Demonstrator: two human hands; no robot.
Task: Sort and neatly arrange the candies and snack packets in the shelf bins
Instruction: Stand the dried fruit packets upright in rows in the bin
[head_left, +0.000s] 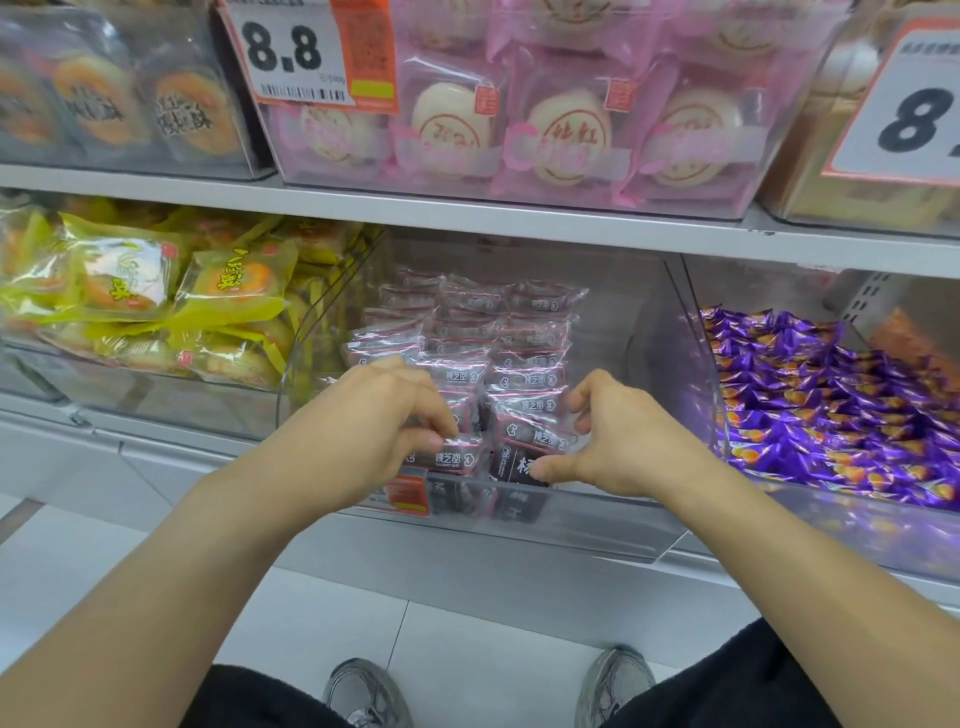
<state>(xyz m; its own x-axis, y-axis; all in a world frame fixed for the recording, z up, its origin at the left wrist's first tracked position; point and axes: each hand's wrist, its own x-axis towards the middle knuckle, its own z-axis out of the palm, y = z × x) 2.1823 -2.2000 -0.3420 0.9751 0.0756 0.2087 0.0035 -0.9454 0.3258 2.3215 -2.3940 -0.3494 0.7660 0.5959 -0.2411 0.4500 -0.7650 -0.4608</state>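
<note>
A clear plastic bin (613, 525) on the lower shelf holds several dark snack packets with pink-edged wrappers (524, 358), stacked in rows. My left hand (374, 421) reaches into the front of the bin and pinches a dark packet (457, 457) between thumb and fingers. My right hand (608, 441) grips the neighbouring front packet (524, 457), with its thumb on the packet's lower face and its fingers curled over the top edge.
Left of it is a bin of yellow pastry packets (156, 296); right of it is a bin of purple candies (810, 400). The upper shelf carries pink-wrapped round cakes (561, 130) and price tags (306, 52). Grey floor tiles and my shoes lie below.
</note>
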